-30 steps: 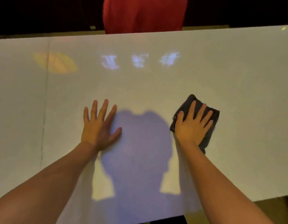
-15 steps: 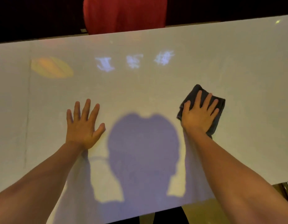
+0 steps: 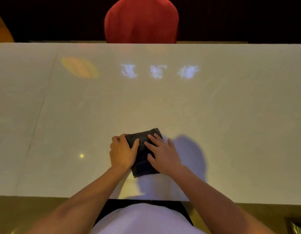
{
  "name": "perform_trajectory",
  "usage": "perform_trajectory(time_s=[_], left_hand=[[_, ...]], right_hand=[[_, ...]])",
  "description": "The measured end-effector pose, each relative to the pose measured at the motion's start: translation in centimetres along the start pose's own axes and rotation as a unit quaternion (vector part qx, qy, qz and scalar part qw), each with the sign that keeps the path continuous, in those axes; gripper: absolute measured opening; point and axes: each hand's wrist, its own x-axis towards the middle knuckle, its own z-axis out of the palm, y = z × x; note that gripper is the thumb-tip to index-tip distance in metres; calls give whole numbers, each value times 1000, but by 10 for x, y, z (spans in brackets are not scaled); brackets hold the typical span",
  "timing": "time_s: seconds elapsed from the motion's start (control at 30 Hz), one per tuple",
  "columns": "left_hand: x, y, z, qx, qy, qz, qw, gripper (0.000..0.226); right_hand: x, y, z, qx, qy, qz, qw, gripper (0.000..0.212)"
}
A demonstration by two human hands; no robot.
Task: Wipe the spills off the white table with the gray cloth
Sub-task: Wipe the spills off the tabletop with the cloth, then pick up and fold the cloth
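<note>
The gray cloth (image 3: pixel 143 154) lies folded flat on the white table (image 3: pixel 230 124), near its front edge and in front of me. My left hand (image 3: pixel 122 152) grips the cloth's left edge, thumb on top and fingers curled at its far corner. My right hand (image 3: pixel 163 154) presses flat on the cloth's right half with fingers spread. Three pale bluish marks (image 3: pixel 159 71) and an orange patch (image 3: pixel 79 67) show on the far part of the table; I cannot tell whether they are spills or projected light.
A red chair back (image 3: pixel 141 21) stands behind the table's far edge. A thin seam (image 3: pixel 37 119) runs down the table's left part, and a small bright dot (image 3: pixel 81 155) lies left of my hands. The table's front edge is close to my body.
My right hand slid the cloth left and toward me, to the middle. My left hand left the bare table and took hold of the cloth's left edge.
</note>
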Motion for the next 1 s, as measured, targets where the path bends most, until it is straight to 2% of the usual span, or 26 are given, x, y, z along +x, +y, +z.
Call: perform_trajectory(time_s=[0.1, 0.2, 0.27, 0.3, 0.37, 0.4, 0.43, 0.47, 0.53, 0.63, 0.7, 0.73, 0.8, 0.87, 1.0], left_hand=[[-7, 6, 2, -62, -15, -102, 993, 48], [-3, 15, -2, -116, -68, -153, 979, 27], [1, 21, -6, -187, -95, -158, 965, 31], [1, 26, -11, -244, -110, -156, 951, 30], [-1, 33, -26, -376, -168, -157, 897, 13], [-1, 35, -35, -437, -209, -160, 860, 9], [-1, 35, -45, -483, -246, -162, 825, 19], [2, 36, -57, -526, -273, -155, 790, 29], [8, 35, -82, -597, -314, -121, 728, 41], [23, 40, -118, -668, -337, -68, 660, 44], [41, 46, -141, -700, -337, -33, 629, 45], [50, 49, -151, -703, -334, -20, 627, 44], [72, 57, -171, -695, -325, 0, 641, 41], [96, 62, -188, -693, -322, 8, 645, 39], [154, 64, -214, -711, -313, -2, 629, 38]], right_hand=[[-14, 1, -3, 28, 40, 56, 997, 61], [-17, -2, -1, 162, 128, 148, 967, 70], [-8, 0, -9, 288, 140, 204, 925, 77], [-1, 2, -16, 343, 121, 237, 901, 81], [14, 10, -30, 466, 74, 288, 833, 75], [18, 15, -38, 536, 55, 302, 787, 60], [18, 19, -48, 586, 24, 303, 751, 37], [18, 21, -59, 608, -9, 299, 736, 19], [22, 20, -81, 628, -62, 275, 725, 23], [33, 1, -114, 692, -98, 203, 686, 37], [50, -17, -135, 757, -124, 153, 623, 43], [59, -26, -143, 784, -137, 130, 592, 45], [82, -44, -162, 812, -142, 100, 557, 53], [105, -62, -182, 810, -143, 76, 563, 59], [162, -87, -210, 785, -153, 74, 596, 57]])
